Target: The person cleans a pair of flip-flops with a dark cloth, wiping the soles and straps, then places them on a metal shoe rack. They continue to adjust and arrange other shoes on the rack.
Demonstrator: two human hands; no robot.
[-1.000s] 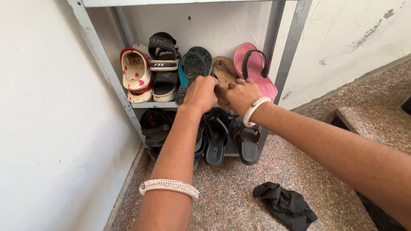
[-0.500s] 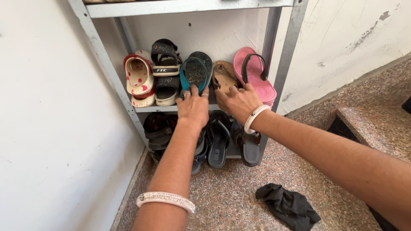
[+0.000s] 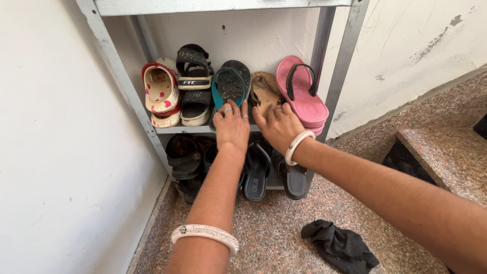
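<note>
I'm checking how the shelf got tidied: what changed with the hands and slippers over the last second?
Both hands dropped from the slippers' tops to their lower ends: left hand under the teal slipper, right hand under the brown one, both slippers now uncovered. Pink slippers, other shoes and black cloth stayed put.

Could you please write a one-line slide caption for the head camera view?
Left hand on teal slipper, right hand on brown sandal, on a grey shoe rack.

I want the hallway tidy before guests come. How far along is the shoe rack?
Done: the red-and-white shoes, dark sandals and pink flip-flops stand propped on the upper shelf. In hand: the left hand touches the teal slipper, the right hand the brown one. Left: a black cloth lies on the floor.
</note>
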